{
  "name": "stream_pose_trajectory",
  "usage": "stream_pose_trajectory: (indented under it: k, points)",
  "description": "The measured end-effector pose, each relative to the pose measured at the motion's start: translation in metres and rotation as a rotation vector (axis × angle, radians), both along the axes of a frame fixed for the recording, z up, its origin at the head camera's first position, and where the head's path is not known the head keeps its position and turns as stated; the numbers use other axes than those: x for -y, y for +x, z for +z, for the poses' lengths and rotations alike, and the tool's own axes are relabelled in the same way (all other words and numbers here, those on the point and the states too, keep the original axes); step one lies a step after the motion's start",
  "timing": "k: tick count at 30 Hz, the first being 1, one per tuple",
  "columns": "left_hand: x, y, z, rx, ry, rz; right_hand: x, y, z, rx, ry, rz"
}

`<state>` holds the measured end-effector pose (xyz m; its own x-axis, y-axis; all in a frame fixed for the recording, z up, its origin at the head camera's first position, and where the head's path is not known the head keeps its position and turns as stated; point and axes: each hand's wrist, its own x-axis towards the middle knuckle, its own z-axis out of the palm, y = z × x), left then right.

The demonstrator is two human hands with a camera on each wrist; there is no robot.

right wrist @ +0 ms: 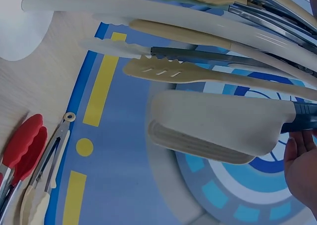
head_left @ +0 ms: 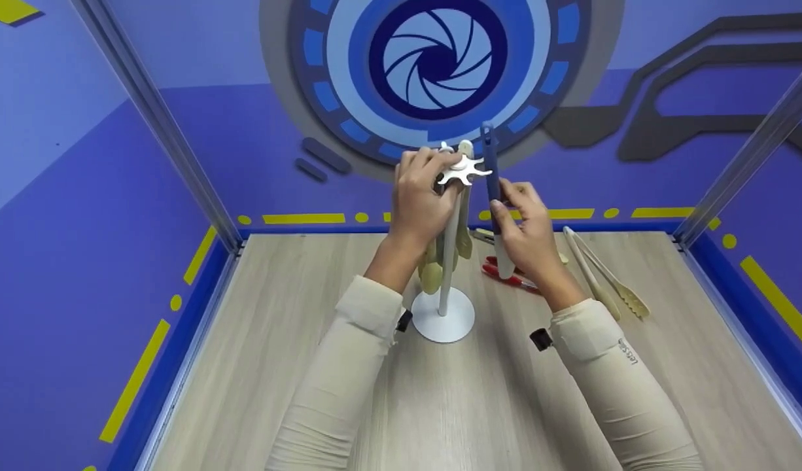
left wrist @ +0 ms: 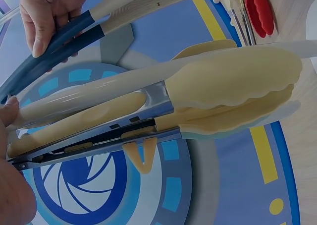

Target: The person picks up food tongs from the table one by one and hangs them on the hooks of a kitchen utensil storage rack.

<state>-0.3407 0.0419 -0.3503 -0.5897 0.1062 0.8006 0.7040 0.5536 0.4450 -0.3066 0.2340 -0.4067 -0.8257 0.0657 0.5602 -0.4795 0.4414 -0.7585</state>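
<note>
My left hand [head_left: 419, 193] grips the top of a white utensil stand [head_left: 465, 170], just beside its star-shaped ring of hooks. Several tongs hang below that ring; the left wrist view shows cream-tipped metal tongs [left wrist: 233, 81] up close. In my right hand [head_left: 528, 226] are tongs with dark blue handles [head_left: 490, 163] and broad grey heads [right wrist: 218, 123], pinched between thumb and fingers. They stand upright, heads down, right of the stand, their top end near the hooks. Whether they touch a hook cannot be told. Beige slotted tongs [right wrist: 163, 70] hang nearby.
On the wooden table [head_left: 296, 327], right of the stand, lie red-tipped tongs [head_left: 499, 271] and spread beige tongs [head_left: 594, 275]. Another pair of metal tongs [right wrist: 54, 155] lies next to the red ones. Blue panels [head_left: 205, 144] wall in the table's back and sides.
</note>
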Motion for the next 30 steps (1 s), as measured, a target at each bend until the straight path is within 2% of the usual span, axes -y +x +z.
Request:
stream_pose_trajectory:
  k: [8, 18, 23, 30]
  points:
    - [-0.001, 0.0, 0.0, -0.023, -0.001, -0.002, 0.001, -0.002, -0.003, 0.006, -0.006, 0.046]
    - [-0.001, 0.0, -0.001, -0.003, 0.004, 0.0, 0.002, -0.004, -0.008, 0.01, -0.027, 0.119]
    - [-0.002, 0.0, 0.0, -0.001, -0.002, -0.002, 0.004, -0.004, -0.015, 0.047, -0.078, 0.137]
    - [-0.002, 0.0, 0.0, -0.011, -0.002, -0.002, 0.016, -0.007, -0.023, 0.042, -0.181, 0.188]
